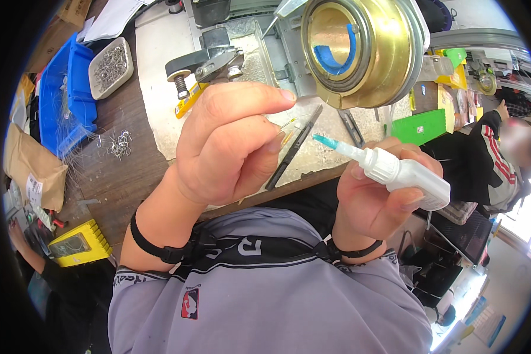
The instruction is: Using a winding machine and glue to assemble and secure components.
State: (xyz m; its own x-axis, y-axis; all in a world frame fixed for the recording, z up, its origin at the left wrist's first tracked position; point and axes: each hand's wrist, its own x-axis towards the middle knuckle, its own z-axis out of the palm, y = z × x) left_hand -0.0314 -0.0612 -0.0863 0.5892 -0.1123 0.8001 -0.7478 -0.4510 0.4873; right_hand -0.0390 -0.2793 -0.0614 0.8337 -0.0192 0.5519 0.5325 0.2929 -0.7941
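My left hand (230,138) is closed in a pinch, its index finger stretched out over the thumb. Thin yellowish bits show at its fingertips, too small to name. In my right hand (377,194) is a white squeeze bottle (407,177), tilted so its tapered teal tip points up and left toward the left hand, apart from it. Between the hands a slim dark pen-like tool (293,150) lies on the pale work sheet, and dark tweezers (351,127) rest farther right. Beyond them stands a round brass machine head (377,47) with a blue strip (336,62) inside its ring.
At left are a tray of metal hooks (111,69), a loose heap of hooks (120,144), a blue bin (71,97) and a brown paper bag (38,162). A yellow case (79,243) sits lower left, a green block (419,127) at right. Another person (484,159) sits far right; a forearm shows at left.
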